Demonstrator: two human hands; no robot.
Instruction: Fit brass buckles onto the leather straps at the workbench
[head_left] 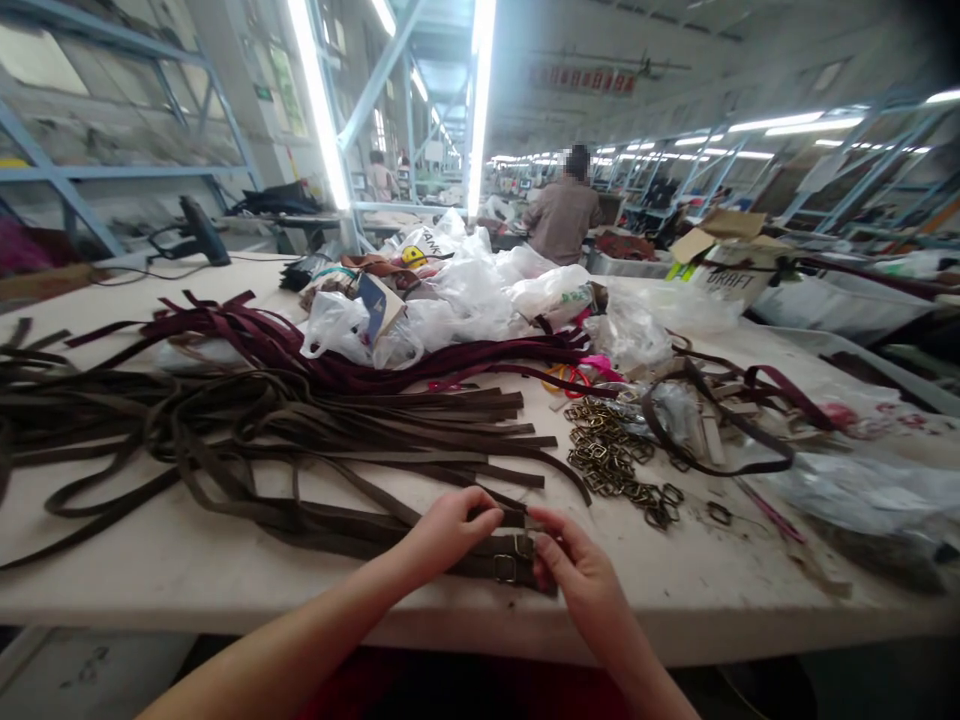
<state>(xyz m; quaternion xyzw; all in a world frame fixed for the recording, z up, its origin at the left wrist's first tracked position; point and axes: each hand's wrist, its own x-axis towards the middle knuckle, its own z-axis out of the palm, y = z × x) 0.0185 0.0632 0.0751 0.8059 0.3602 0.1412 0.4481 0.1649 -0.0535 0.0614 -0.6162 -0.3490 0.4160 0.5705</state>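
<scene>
Near the table's front edge, my left hand (466, 518) is closed in a pinch on a dark brown strap (513, 517). My right hand (566, 555) is closed at the strap's end, its fingertips close to my left thumb; the exact spot it grips is partly hidden. Just below the hands lie more dark brown strap ends with a square metal buckle (505, 568) threaded on. Long dark brown straps (300, 420) spread across the left of the table. To the right of them is a heap of loose bronze-coloured buckles (611, 455).
Maroon straps (225, 335) lie behind the brown ones. White plastic bags (465, 290) are piled at the back. A loose brown strap loop (712, 460), clear bags (862, 490) and a cardboard box (724, 235) are at right. A black handheld tool (202, 232) stands back left. A person (564, 215) is beyond.
</scene>
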